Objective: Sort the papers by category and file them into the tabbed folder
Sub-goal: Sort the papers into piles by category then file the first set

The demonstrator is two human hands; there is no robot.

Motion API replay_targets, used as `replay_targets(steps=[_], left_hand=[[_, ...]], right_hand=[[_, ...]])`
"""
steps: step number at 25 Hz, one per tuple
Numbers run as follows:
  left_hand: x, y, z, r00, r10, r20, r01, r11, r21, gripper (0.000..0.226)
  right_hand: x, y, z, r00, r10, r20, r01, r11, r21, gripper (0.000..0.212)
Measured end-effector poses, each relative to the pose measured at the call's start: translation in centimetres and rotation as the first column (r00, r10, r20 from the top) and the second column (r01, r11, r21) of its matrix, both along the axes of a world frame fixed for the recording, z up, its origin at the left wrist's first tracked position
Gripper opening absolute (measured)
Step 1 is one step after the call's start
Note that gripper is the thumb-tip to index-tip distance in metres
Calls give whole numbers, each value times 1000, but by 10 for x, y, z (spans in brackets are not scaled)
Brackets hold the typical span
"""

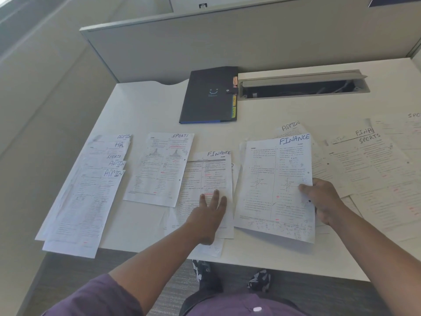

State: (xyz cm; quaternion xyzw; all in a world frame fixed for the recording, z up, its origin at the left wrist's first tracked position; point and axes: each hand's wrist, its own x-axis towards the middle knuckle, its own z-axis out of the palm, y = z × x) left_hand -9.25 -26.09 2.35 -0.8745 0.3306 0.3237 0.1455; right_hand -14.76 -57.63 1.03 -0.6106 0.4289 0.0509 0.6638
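A dark tabbed folder (208, 95) lies shut at the back of the white desk (141, 103), its coloured tabs on the right side. My right hand (324, 200) grips the right edge of a printed sheet headed FINANCE (273, 185), lifted slightly over other papers. My left hand (210, 207) rests flat, fingers spread, on another FINANCE sheet (209, 172) at the desk's middle. A SPORTS sheet (159, 169) lies left of it. At far left sits a fanned stack headed ADMIN, HR and SPORTS (91, 190).
Loose sheets headed ADMIN, FINANCE and SPORTS (369, 165) spread over the right of the desk. An open cable tray (303, 86) is set into the desk beside the folder. A grey partition (227, 42) closes the back. The left stack overhangs the front edge.
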Motion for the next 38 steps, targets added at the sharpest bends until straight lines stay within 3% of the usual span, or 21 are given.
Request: replay_targets(steps=[2, 4, 10, 18, 22, 24, 27, 32, 35, 38], left_hand=[[0, 1, -3, 1000, 3, 3, -3, 1000, -18, 112], [2, 0, -5, 993, 101, -62, -106, 991, -76, 112], [-8, -20, -15, 944, 325, -57, -329, 935, -130, 128], [0, -38, -15, 822, 562, -95, -567, 788, -239, 83], [16, -23, -10, 821, 555, -134, -558, 729, -398, 34], [20, -17, -6, 813, 565, -141, -561, 694, -450, 22], [21, -16, 9, 759, 636, -140, -584, 570, -577, 15], [2, -32, 45, 823, 560, -97, -446, 529, -722, 13], [-15, -50, 52, 907, 404, -120, -351, 564, -747, 14], [-24, -62, 47, 937, 291, -194, -339, 619, -709, 18]], right_hand=[[-1, -2, 2, 1000, 2, 0, -2, 1000, -16, 16], [-2, -4, 6, 1000, 3, 10, -2, 999, -32, 15], [-3, -5, 12, 999, 21, 41, -18, 998, -65, 18], [-8, -4, 14, 998, 20, 52, -16, 997, -70, 16], [-9, -9, 19, 996, 26, 82, -22, 998, -55, 16], [-7, -11, 23, 995, 25, 102, -20, 999, -46, 17], [-1, -13, 23, 993, 34, 110, -29, 998, -51, 17], [4, 3, 13, 994, 44, 99, -46, 999, 8, 18], [8, 24, 6, 995, 0, 95, -15, 988, 151, 19], [12, 47, -1, 995, -16, 98, -12, 959, 281, 19]])
